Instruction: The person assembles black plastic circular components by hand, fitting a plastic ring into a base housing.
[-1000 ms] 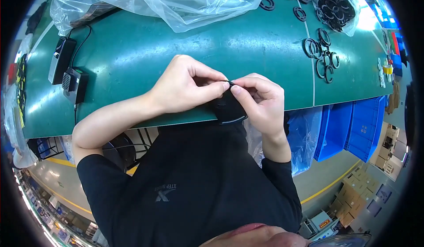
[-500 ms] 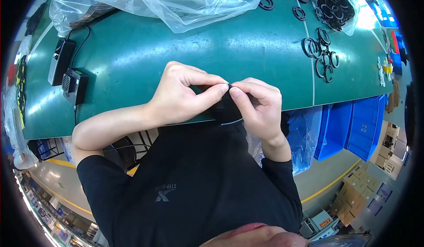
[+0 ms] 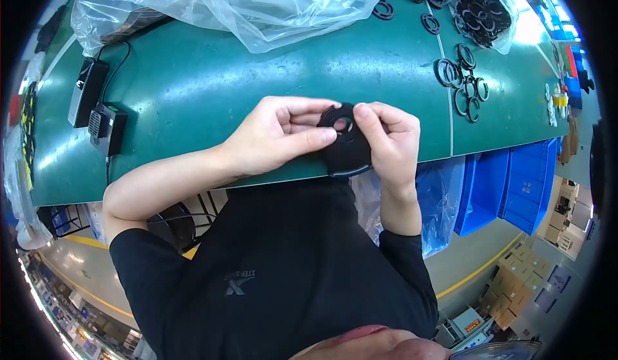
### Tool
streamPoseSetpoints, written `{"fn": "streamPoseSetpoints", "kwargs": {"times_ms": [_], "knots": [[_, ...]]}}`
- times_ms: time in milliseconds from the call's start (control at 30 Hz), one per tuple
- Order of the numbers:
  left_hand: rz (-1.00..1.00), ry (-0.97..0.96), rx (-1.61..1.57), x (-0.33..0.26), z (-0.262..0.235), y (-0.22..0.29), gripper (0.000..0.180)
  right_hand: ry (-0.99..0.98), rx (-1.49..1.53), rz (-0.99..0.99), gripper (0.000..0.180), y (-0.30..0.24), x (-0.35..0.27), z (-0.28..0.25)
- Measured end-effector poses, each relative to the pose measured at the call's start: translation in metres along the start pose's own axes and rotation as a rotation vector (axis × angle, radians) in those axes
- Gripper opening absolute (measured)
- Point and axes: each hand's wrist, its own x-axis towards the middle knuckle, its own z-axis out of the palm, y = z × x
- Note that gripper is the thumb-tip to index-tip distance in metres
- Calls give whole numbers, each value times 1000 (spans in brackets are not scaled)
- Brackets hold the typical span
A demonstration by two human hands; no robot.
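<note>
1. Grasping the black holed part (image 3: pixel 348 155) by its left side with the left hand (image 3: pixel 270 135), thumb pressed beside the round hole.
2. Grasping the same part by its upper right with the right hand (image 3: pixel 395 140), thumb on top, fingers bent.
3. Held at the near edge of the worktop (image 3: pixel 212 112), in front of the black shirt (image 3: pixel 290 250), hole turned toward the camera; impossible to tell whether touching the worktop.
4. Farther right, on the worktop, a loose cluster of black rings (image 3: pixel 469 80), near a clear bag (image 3: pixel 484 19) full of black pieces.
5. Across the far side, crumpled plastic sheeting (image 3: pixel 257 6).
</note>
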Motion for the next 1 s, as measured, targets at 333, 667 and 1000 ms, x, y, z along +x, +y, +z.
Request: {"fn": "streamPoseSetpoints", "kwargs": {"times_ms": [333, 667, 1000], "knots": [[-111, -22, -6, 0, -2, 2, 30, -72, 237, 169, 35, -7, 0, -1], [-83, -63, 52, 1, -5, 6, 31, -65, 239, 125, 27, -3, 7, -5], [-45, -65, -16, -1, -3, -1, 32, -149, 90, 99, 36, -6, 2, -1]]}}
